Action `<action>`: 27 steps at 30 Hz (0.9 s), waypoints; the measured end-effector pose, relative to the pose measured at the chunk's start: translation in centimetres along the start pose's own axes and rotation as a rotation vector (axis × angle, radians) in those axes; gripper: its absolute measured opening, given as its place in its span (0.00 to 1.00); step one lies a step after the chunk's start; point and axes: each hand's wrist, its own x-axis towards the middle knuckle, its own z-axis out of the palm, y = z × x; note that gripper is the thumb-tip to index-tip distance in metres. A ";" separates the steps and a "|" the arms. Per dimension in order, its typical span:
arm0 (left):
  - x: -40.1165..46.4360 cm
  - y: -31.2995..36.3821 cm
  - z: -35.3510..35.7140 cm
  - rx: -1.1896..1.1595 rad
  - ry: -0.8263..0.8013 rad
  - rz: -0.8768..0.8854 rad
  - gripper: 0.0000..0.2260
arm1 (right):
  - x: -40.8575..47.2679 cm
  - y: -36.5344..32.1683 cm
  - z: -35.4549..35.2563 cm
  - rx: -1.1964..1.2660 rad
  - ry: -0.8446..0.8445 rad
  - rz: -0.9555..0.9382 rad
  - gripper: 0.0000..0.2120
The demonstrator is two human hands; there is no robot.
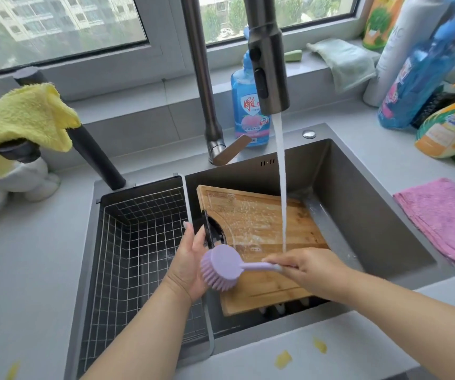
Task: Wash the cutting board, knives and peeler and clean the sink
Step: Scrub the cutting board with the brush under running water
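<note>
Wooden cutting board (251, 215) in sink (358, 187) under running water; right hand (305, 266) fingers pinch purple brush (222, 267); left hand (190, 259) fingers grip black object (209, 229).

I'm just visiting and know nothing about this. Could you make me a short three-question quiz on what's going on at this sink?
1. True or false: water is running from the faucet onto the cutting board.
2. What does the right hand hold? A) pink cloth B) purple brush C) soap bottle
3. Fill in: the yellow cloth hangs to the ___ of the sink.

Key: 1 true. 2 B, the purple brush; the left hand grips a dark item, unclear what. 3 left.
</note>
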 end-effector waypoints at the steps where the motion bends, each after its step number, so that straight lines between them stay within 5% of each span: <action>1: -0.1 0.0 0.0 -0.015 -0.022 0.003 0.35 | -0.1 1.1 -0.3 0.012 -0.041 -0.010 0.12; 5: -0.2 -0.1 0.1 -0.055 -0.085 0.019 0.33 | 1.0 5.2 -2.3 -0.073 -0.021 0.119 0.12; 10: -0.2 0.1 0.2 0.030 -0.045 0.043 0.30 | 1.9 3.3 0.3 -0.091 -0.141 -0.118 0.16; 14: -0.3 -0.1 0.3 0.000 -0.082 0.030 0.32 | 1.5 7.9 -1.4 -0.214 -0.073 0.048 0.17; 19: 0.1 -0.1 0.3 0.016 -0.085 0.030 0.33 | 3.1 4.3 0.7 -0.151 -0.083 -0.136 0.18; 24: -0.3 -0.2 0.4 0.014 -0.110 0.014 0.32 | 0.5 9.8 -2.2 -0.294 -0.121 0.127 0.18; 27: -0.1 -0.2 0.5 0.032 -0.098 0.020 0.31 | 1.8 6.5 -1.1 -0.232 -0.153 -0.054 0.18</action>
